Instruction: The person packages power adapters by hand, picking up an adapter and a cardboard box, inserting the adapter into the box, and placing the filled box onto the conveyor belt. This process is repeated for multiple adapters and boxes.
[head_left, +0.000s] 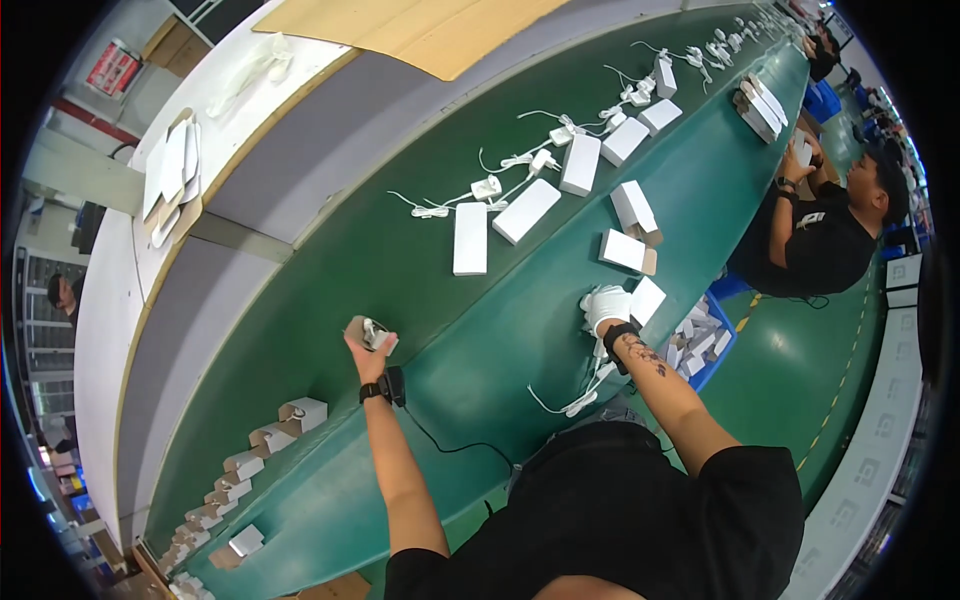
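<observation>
My left hand (371, 346), bare, is closed round a small open box (358, 328) above the green belt (330, 250). White parts show in the box's mouth. My right hand (606, 305) wears a white glove and bends its fingers against a white box (648, 300) at the belt's near side; its fingertips are partly hidden. Under my right wrist lies a white charger cable (580, 404). Just beyond the glove are two more white boxes, one with an open flap (622, 249) and one standing farther off (634, 210).
Several white boxes (527, 211) and plug chargers with cables (486, 188) line the far belt. A row of open boxes (270, 437) runs at lower left. A blue crate (716, 340) of small boxes sits right. A co-worker (825, 230) handles a box farther along.
</observation>
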